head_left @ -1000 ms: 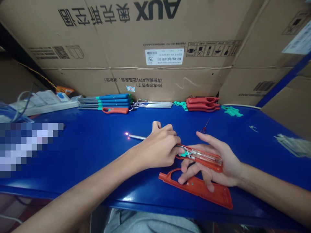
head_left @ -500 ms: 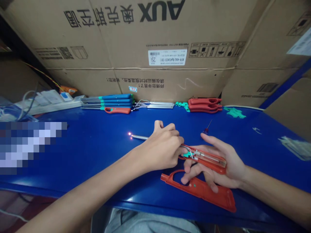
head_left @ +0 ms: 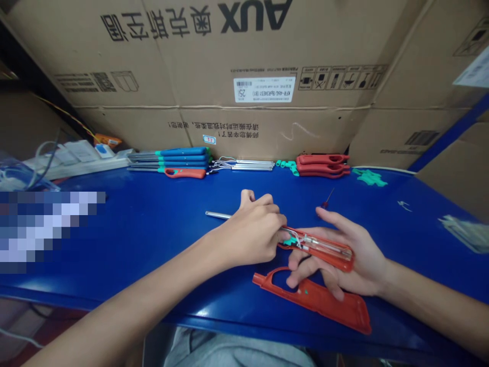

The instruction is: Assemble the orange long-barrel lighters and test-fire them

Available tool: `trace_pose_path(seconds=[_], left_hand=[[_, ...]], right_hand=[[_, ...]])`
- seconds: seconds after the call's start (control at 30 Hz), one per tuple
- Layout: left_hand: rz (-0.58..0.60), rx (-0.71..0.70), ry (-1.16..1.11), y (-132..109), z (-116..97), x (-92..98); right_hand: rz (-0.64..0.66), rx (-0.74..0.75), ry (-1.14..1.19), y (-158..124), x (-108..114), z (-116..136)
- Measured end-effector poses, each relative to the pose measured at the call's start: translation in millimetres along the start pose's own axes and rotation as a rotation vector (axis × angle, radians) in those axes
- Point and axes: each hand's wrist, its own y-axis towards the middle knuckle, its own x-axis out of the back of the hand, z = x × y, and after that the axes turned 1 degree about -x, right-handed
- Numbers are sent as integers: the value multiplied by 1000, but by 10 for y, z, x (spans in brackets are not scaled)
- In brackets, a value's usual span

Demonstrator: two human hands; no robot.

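Note:
My right hand [head_left: 355, 255] lies palm up on the blue table [head_left: 153, 239] and cradles an open red lighter half-shell [head_left: 324, 250] with wires and a green trigger inside. My left hand [head_left: 254, 232] is closed in a pinch at the shell's front end, over the metal tube [head_left: 217, 215] that sticks out to the left. A second red half-shell [head_left: 317, 302] lies flat on the table just below my right fingers. A small red-handled screwdriver [head_left: 326, 201] lies behind my right hand.
Along the back edge lie finished blue and red long lighters [head_left: 171, 160], loose metal tubes [head_left: 244, 164], stacked red shells [head_left: 323, 165] and green plastic parts [head_left: 369, 177]. Large cardboard boxes [head_left: 244, 76] wall off the back. A power strip [head_left: 76, 160] sits far left.
The small flame or spark at the tube's left tip, seen in both earlier frames, is gone. Both hands stay almost where they were.

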Motion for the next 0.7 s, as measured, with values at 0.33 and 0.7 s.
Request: trace_pose_path(seconds=[0.33, 0.7], left_hand=[[46, -16, -65, -35, 101, -15], [104, -15, -87, -1, 161, 14]], right_hand=[[-41, -52, -66, 13, 54, 51], [-436, 241, -854, -100, -2, 63]])
